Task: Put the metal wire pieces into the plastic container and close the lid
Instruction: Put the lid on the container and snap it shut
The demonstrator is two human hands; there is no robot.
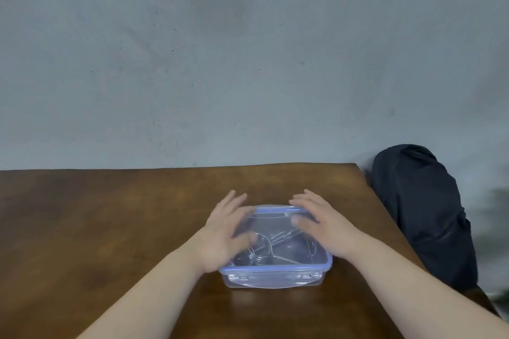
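Brown wooden tabletop [82, 215], grey wall behind. Left hand [225, 231] flat on the lid's left side, grip apart, fingers spread, clamped on nothing. Clear plastic container [275, 279] near the front edge, blue-rimmed lid [275, 210] on top, metal wire pieces [270, 252] inside. Right hand [325, 226] flat on the right side, grip apart. Black bag [424, 215] beyond the right edge.

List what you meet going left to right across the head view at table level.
Bare table → left hand on the lid → plastic container with wire pieces inside → right hand on the lid → dark bag beside the table's right edge.
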